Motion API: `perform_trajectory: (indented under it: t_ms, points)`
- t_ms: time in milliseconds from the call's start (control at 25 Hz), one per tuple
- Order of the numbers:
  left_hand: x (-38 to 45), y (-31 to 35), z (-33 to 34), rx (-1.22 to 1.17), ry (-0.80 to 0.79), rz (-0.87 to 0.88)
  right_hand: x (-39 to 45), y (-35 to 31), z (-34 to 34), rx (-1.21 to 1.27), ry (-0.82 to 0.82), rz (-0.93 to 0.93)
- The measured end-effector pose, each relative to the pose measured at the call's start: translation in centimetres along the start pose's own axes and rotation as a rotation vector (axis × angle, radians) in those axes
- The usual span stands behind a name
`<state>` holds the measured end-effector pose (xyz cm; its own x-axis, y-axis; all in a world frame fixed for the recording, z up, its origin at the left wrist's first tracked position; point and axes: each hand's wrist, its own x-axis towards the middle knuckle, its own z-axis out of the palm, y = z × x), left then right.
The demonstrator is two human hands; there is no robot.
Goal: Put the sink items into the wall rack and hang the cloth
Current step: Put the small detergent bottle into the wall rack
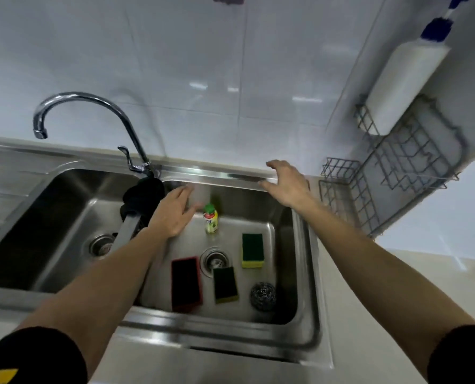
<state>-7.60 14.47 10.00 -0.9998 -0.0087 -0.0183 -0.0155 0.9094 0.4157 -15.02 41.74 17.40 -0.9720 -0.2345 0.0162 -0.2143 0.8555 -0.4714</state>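
Both hands hang over the right basin of the stainless steel double sink, and neither holds anything. The left hand has its grip apart, fingers straight and spread, reaching toward twelve o'clock. The small yellow bottle with a green cap stands upright on the basin floor just beside those fingertips, at their three o'clock; contact cannot be told. The right hand likewise has its grip apart, fingers relaxed and splayed, above the basin's back rim at about one o'clock from the bottle.

The other items lie on the basin floor around the round metal drain. A black-faced sponge with a red edge lies flat at the drain's eight o'clock. A dark green scouring sponge with a yellow base lies at six o'clock, its top corner touching the drain ring. A second green-and-yellow sponge sits at three o'clock, apart from the drain. A grey steel wool ball rests at five o'clock, near the front wall.

A dark black cloth is draped over the divider between the basins, at the base of the curved chrome tap, partly hidden by the left forearm.

The grey wire wall rack hangs at the right hand's three o'clock, carrying a white bottle with a blue top in its upper part.
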Motion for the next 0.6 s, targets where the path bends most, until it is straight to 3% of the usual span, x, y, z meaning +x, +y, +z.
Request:
perform_trajectory:
  t_ms: [240,440,600]
  points:
    - [-4.2,-10.6,3.6,0.247,-0.108,-0.202,2.1,-2.5,14.7,0.051,-0.298,0.150]
    - [-5.6,-14.2,6.4,0.509,-0.110,-0.161,4.1,-3.0,22.5,0.149,-0.310,0.314]
    - [-5.6,-14.8,6.9,0.531,-0.057,-0.143,5.7,-2.8,26.6,0.255,-0.242,0.459]
